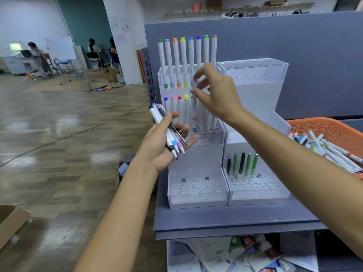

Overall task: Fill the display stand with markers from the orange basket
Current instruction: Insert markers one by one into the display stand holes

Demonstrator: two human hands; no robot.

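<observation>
The right hand [216, 91] pinches a pink-capped marker [194, 86] upright between thumb and fingers [200, 71], over the middle tier of the left-hand display stand [196, 156], just beside the row already standing there. Whether its lower tip has found a hole I cannot tell, since the clear wall and the neighbouring markers blur together there. The left hand [163, 146] hangs in front of the stand, its fingers curled loosely round a bundle of markers [172, 132] lying slantwise across the palm. The orange basket [334, 126], with many more markers in it, sits to the right on the worktop [216, 218]. The likely trouble: a tip that misses its hole would leave the marker leaning and could tip its close neighbours, and the slack left grip could let the bundle slide out, tips downward
</observation>
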